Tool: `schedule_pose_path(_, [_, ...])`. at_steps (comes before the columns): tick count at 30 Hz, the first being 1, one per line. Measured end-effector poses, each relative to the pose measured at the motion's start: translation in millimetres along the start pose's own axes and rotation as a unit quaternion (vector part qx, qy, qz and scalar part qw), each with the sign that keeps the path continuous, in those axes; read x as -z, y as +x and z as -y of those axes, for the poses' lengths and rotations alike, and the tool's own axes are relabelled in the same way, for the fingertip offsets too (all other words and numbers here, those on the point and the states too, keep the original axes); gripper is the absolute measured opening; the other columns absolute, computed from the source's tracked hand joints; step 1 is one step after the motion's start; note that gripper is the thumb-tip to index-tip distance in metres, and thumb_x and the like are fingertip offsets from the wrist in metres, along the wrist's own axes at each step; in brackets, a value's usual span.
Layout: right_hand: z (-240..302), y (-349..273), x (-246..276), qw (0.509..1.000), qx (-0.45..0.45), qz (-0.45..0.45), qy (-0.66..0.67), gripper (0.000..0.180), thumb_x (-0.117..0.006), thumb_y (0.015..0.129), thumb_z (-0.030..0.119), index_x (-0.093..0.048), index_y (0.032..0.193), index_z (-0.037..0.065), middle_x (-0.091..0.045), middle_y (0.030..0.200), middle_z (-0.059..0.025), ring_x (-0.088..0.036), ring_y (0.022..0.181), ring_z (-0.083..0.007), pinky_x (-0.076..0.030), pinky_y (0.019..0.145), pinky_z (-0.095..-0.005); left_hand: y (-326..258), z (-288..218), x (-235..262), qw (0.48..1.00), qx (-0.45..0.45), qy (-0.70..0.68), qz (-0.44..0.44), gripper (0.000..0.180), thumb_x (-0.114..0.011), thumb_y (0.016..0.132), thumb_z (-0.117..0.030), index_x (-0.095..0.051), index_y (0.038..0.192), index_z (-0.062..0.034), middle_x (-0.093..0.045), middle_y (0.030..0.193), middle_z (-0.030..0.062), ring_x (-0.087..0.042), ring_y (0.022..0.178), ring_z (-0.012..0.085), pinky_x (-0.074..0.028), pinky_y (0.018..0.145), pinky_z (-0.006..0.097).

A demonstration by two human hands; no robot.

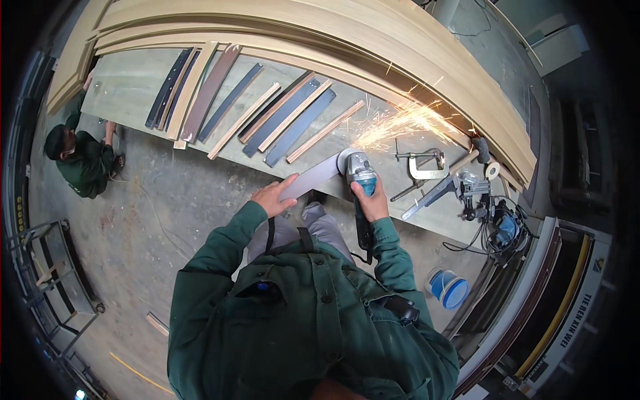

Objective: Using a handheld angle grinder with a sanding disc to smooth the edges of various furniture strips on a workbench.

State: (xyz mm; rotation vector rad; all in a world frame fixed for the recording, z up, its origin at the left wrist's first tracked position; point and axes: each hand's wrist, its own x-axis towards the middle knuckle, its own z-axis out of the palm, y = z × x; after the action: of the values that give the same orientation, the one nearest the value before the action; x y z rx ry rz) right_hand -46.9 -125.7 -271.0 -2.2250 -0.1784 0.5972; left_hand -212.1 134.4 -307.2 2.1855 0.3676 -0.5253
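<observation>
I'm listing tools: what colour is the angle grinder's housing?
The housing is teal, best seen in head view.

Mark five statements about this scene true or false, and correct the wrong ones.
1. The bare right hand grips the teal-and-silver angle grinder. True.
2. The bare left hand is on the silver C-shaped metal clamp. False: it is on the flat pale-grey strip.
3. That clamp lies on the flat grey bench, right of the grinder. True.
4. Orange sparks fly toward the crouching co-worker. False: they spray to the upper right, away from that person.
5. The round blue-lidded bucket is on the bench. False: it stands on the grey floor.
</observation>
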Motion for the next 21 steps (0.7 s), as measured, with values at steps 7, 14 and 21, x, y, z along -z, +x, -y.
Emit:
schedule_pose_path(7, [-8,5,10,0.999,-0.013,-0.014,0.032,0.083,-0.074,0.076,0.051,-0.041,0.134,0.002,-0.062,0.112,-0.0185,-0.062,0.102,-0.0258,-0.046,0.090,-0.0342,0,-4,4,1.000,0.019,-0.002,0.023,0.075,-0.061,0.085,-0.045,-0.022,0.147,-0.0392,-0.058,0.109,0.0187,-0.058,0.105,0.0396,-0.044,0.089,0.047])
schedule_pose_path(14, [3,6,-5,1.000,0.026,0.006,0.016,0.087,-0.073,0.077,0.051,-0.038,0.137,-0.001,-0.062,0.115,-0.0217,-0.062,0.106,-0.0290,-0.046,0.091,-0.0344,-1,1,0,1.000,-0.003,0.015,-0.013,0.077,-0.063,0.084,-0.043,-0.022,0.148,-0.0363,-0.059,0.106,0.0171,-0.059,0.101,0.0373,-0.044,0.089,0.046])
schedule_pose_path(21, [-1,13,-6,1.000,0.018,0.002,-0.023,0.093,-0.074,0.073,0.055,-0.036,0.139,0.002,-0.060,0.117,-0.0228,-0.060,0.110,-0.0299,-0.045,0.093,-0.0357,-1,0,0,1.000,0.010,0.018,0.000,0.075,-0.060,0.085,-0.046,-0.020,0.147,-0.0407,-0.057,0.112,0.0173,-0.057,0.106,0.0384,-0.043,0.091,0.049])
